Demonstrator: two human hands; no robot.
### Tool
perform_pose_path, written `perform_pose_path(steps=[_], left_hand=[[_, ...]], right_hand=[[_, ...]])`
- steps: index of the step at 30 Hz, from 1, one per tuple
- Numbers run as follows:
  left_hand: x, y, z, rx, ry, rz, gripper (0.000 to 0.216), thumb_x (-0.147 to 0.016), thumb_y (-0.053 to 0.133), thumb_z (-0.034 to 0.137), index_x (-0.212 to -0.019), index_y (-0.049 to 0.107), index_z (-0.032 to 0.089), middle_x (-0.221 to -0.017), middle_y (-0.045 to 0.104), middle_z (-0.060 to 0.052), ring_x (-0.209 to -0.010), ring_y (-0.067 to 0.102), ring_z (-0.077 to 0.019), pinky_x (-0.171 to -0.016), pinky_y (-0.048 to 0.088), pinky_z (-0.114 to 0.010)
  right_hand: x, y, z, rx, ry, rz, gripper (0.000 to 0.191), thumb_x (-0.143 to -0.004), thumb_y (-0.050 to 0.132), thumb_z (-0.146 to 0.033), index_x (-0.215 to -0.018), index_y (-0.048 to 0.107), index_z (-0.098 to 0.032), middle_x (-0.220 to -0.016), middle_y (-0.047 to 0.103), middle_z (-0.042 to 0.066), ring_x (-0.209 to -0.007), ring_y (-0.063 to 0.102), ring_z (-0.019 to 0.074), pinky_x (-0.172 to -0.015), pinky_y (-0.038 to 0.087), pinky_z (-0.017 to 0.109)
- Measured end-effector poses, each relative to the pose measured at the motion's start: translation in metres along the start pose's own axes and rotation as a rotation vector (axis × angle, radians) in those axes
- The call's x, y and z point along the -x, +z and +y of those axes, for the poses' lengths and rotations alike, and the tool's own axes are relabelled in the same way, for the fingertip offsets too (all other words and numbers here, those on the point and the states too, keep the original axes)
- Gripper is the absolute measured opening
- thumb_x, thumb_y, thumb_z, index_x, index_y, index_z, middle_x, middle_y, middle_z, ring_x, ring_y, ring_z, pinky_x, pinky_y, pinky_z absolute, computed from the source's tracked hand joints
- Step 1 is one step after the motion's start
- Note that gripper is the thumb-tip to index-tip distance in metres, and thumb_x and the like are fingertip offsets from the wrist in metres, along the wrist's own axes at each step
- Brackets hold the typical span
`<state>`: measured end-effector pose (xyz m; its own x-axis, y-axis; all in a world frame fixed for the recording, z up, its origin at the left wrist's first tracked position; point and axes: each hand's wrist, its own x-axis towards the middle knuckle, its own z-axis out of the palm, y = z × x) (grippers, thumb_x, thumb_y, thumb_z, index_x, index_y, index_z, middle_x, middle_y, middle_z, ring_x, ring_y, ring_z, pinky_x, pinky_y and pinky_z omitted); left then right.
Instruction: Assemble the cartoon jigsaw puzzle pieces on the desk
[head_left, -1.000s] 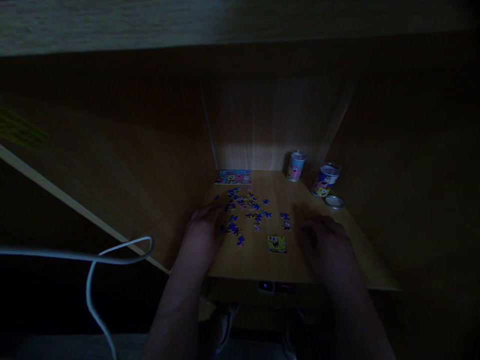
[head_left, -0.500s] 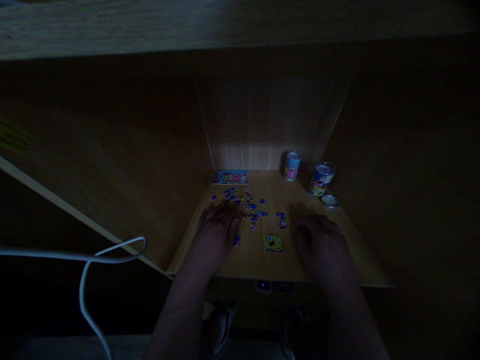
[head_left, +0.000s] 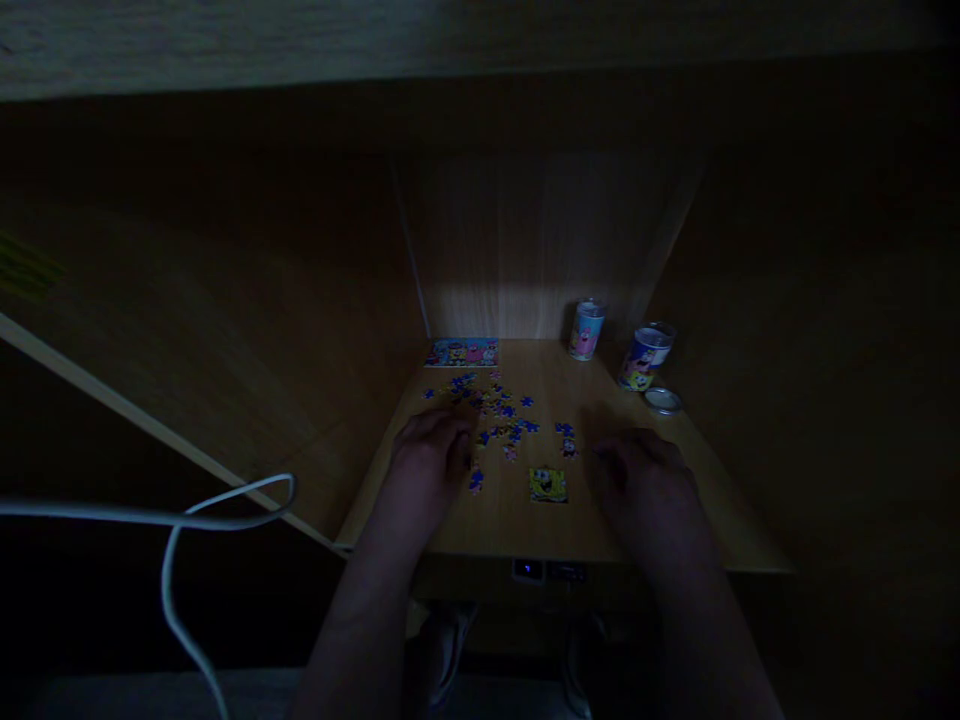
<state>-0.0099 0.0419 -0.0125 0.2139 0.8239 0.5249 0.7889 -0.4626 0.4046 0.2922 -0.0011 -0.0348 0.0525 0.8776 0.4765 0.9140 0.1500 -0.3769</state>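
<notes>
Head view: loose puzzle pieces (head_left: 508, 411) lie scattered on the wooden surface (head_left: 487, 525), to the right and far side of the left hand (head_left: 431, 450), the nearer of the two; the scatter runs from far left to near right. Left fingers are curled down; whether they grip anything cannot be told. Right hand (head_left: 646, 480) is bent, its contents indiscernible, just right of a small cluster (head_left: 568, 448). Joined yellow patch (head_left: 547, 485) lies between both hands, nearer the right.
</notes>
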Motion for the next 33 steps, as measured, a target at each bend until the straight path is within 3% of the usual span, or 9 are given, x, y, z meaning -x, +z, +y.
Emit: perform_pose_path(steps=[4, 10, 13, 19, 24, 28, 33], left_hand=[[-0.001, 0.006, 0.002, -0.090, -0.006, -0.058, 0.015, -0.105, 0.069, 0.015, -0.108, 0.081, 0.023, -0.122, 0.082, -0.011, -0.120, 0.075, -0.0329, -0.111, 0.061, -0.056], [-0.001, 0.008, 0.004, -0.090, -0.018, -0.137, 0.028, -0.107, 0.072, 0.018, -0.134, 0.078, 0.025, -0.147, 0.075, -0.013, -0.144, 0.065, -0.0355, -0.123, 0.053, -0.061], [-0.002, 0.009, 0.002, -0.072, -0.018, -0.139, 0.027, -0.106, 0.074, 0.017, -0.131, 0.078, 0.028, -0.149, 0.075, -0.010, -0.147, 0.063, -0.0346, -0.125, 0.050, -0.062], [-0.005, 0.009, -0.001, 0.010, -0.025, -0.139, 0.017, -0.101, 0.078, 0.010, -0.108, 0.077, 0.025, -0.142, 0.077, -0.009, -0.142, 0.066, -0.0333, -0.122, 0.052, -0.060], [-0.006, -0.001, 0.006, 0.104, -0.003, -0.132, 0.017, -0.100, 0.077, 0.008, -0.097, 0.074, 0.024, -0.114, 0.080, -0.006, -0.117, 0.074, -0.0300, -0.107, 0.058, -0.051], [-0.001, 0.002, 0.023, 0.255, 0.052, -0.148, 0.016, -0.105, 0.072, 0.010, -0.101, 0.075, 0.026, -0.103, 0.081, -0.002, -0.101, 0.077, -0.0245, -0.097, 0.061, -0.042], [0.004, 0.024, 0.051, 0.375, 0.114, -0.183, 0.020, -0.106, 0.073, 0.009, -0.114, 0.077, 0.026, -0.113, 0.083, -0.003, -0.111, 0.078, -0.0247, -0.101, 0.062, -0.040]], right_hand=[[0.000, 0.001, 0.001, 0.014, -0.017, 0.016, 0.016, -0.103, 0.062, -0.023, -0.108, 0.077, -0.026, -0.117, 0.077, 0.012, -0.110, 0.070, 0.0323, -0.099, 0.055, 0.049], [0.001, 0.001, -0.001, 0.029, -0.010, 0.004, 0.017, -0.104, 0.060, -0.024, -0.109, 0.076, -0.025, -0.118, 0.078, 0.013, -0.109, 0.069, 0.0340, -0.097, 0.055, 0.050], [0.002, 0.001, -0.002, 0.037, -0.009, 0.006, 0.018, -0.105, 0.059, -0.025, -0.108, 0.076, -0.025, -0.117, 0.078, 0.013, -0.108, 0.069, 0.0339, -0.097, 0.055, 0.051], [0.002, 0.002, -0.001, 0.042, -0.017, 0.002, 0.018, -0.105, 0.059, -0.025, -0.108, 0.077, -0.024, -0.118, 0.078, 0.014, -0.110, 0.069, 0.0334, -0.099, 0.056, 0.051], [0.001, 0.002, 0.000, 0.017, -0.020, -0.003, 0.018, -0.105, 0.059, -0.024, -0.109, 0.077, -0.023, -0.119, 0.078, 0.014, -0.112, 0.069, 0.0341, -0.103, 0.056, 0.052], [0.000, 0.000, -0.002, -0.033, -0.044, 0.031, 0.018, -0.104, 0.061, -0.025, -0.111, 0.078, -0.023, -0.120, 0.077, 0.014, -0.115, 0.069, 0.0348, -0.107, 0.055, 0.054], [0.000, -0.006, -0.011, -0.198, -0.190, 0.005, 0.017, -0.106, 0.063, -0.024, -0.115, 0.077, -0.026, -0.121, 0.079, 0.011, -0.119, 0.070, 0.0319, -0.106, 0.057, 0.049]])
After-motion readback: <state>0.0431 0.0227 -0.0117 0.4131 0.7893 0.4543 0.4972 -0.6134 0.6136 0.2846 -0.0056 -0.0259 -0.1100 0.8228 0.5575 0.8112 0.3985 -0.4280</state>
